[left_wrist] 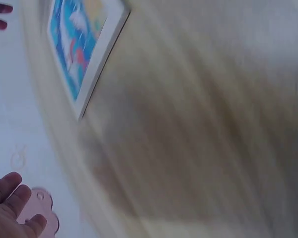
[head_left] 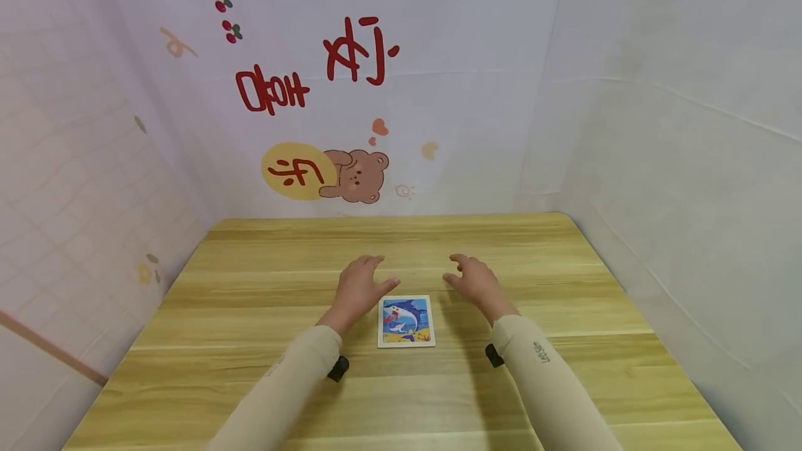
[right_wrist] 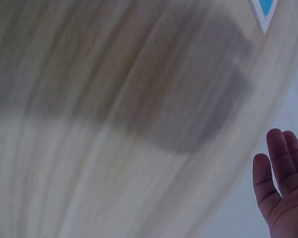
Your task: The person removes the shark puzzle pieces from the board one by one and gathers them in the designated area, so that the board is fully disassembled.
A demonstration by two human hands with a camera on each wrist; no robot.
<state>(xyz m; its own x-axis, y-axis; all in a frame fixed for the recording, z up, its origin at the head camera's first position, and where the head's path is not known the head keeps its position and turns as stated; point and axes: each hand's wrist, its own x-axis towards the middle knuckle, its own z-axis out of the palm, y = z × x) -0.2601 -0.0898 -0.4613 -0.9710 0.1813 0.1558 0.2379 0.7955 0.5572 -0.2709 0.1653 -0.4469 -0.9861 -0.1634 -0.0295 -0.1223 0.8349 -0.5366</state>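
A small picture puzzle (head_left: 406, 322) with a white border lies flat on the wooden table; it shows a blue dolphin-like sea animal over a sandy seabed. My left hand (head_left: 360, 289) hovers at its upper left, fingers loosely bent and holding nothing. On the other side, my right hand (head_left: 474, 280) is held over the table to the upper right of the puzzle, also holding nothing. In the left wrist view the puzzle (left_wrist: 77, 44) shows a thick white edge, and the left fingers (left_wrist: 15, 198) are spread. Only a corner of the puzzle (right_wrist: 264, 11) enters the right wrist view, above the right fingers (right_wrist: 283, 158).
The light wooden table (head_left: 263, 249) reaches back to a white cloth wall (head_left: 476, 131) printed with red characters and a bear (head_left: 360, 176). More cloth hangs at the left and right sides. Dark wrist cameras (head_left: 338, 369) sit beneath both forearms.
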